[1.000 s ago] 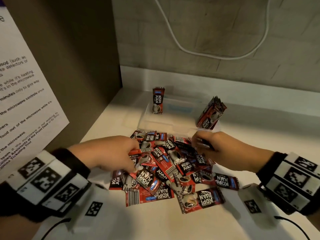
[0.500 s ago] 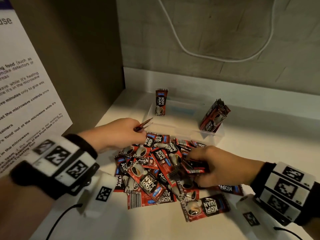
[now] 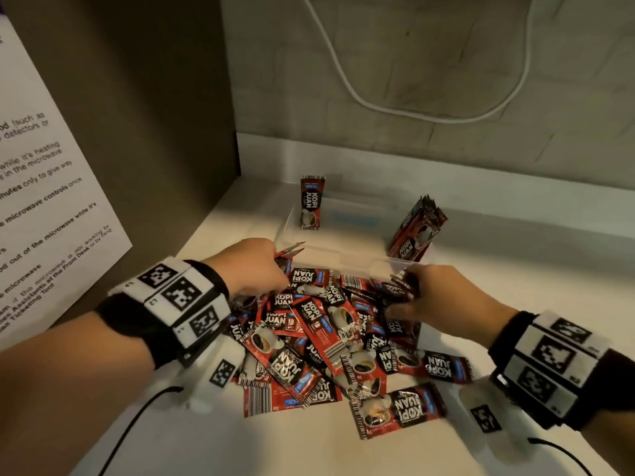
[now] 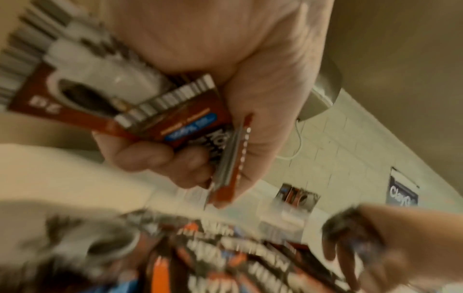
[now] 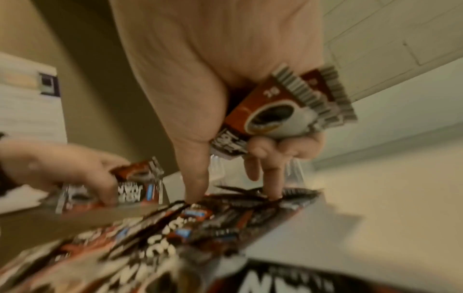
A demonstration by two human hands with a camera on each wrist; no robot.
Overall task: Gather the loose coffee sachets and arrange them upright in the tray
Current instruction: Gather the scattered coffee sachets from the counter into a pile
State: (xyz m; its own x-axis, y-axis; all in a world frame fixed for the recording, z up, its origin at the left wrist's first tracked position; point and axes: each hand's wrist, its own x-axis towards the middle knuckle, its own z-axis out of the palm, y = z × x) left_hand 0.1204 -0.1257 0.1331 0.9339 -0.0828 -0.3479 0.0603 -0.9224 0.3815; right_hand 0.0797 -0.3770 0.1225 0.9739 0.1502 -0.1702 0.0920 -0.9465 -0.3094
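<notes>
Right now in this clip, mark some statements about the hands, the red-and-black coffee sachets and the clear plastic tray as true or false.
1. The left hand grips several sachets. True.
2. The right hand holds nothing. False: it grips sachets too.
3. The clear plastic tray lies behind the loose pile of red-and-black coffee sachets. True.
4. The tray holds no sachets. False: a single upright sachet stands at its left end, and a leaning bundle of sachets at its right.

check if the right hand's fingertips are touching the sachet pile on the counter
Touching. The right wrist view shows the right hand with thumb and fingertips pressed into the sachet pile, with no gap.
</notes>
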